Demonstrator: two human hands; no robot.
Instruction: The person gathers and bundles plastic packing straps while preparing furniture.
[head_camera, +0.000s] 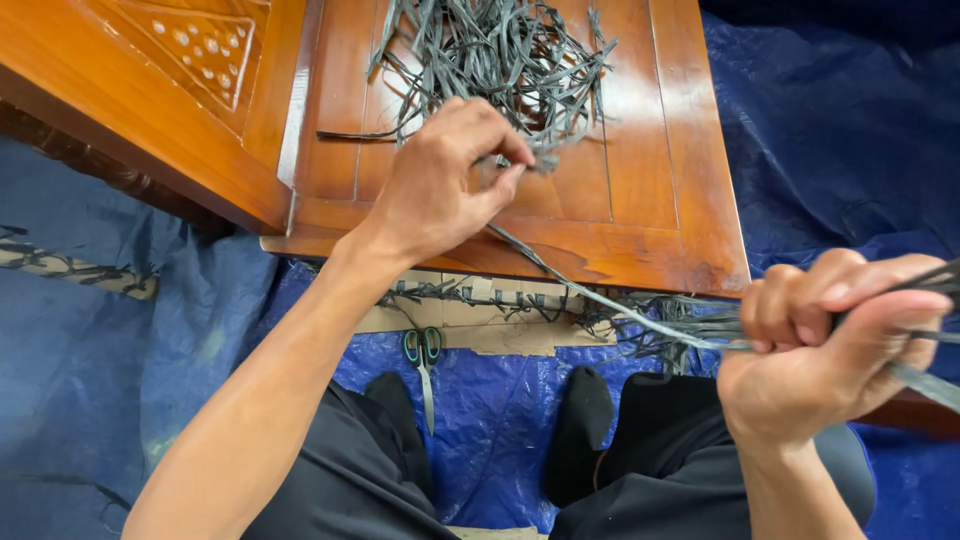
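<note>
My left hand (445, 180) reaches over a low wooden table (660, 150) and pinches one dark flat strip at the near edge of a tangled pile of strips (500, 55). That strip (610, 300) runs taut down and to the right into my right hand (830, 350), which is closed around a bundle of the same dark strips at the right edge of the view. More strips trail from that fist past the frame edge.
Green-handled scissors (424, 360) lie on the blue tarp (820, 130) between my legs. A cardboard piece (480, 325) with strips taped to it sits under the table's near edge. A carved wooden panel (180, 60) is at upper left.
</note>
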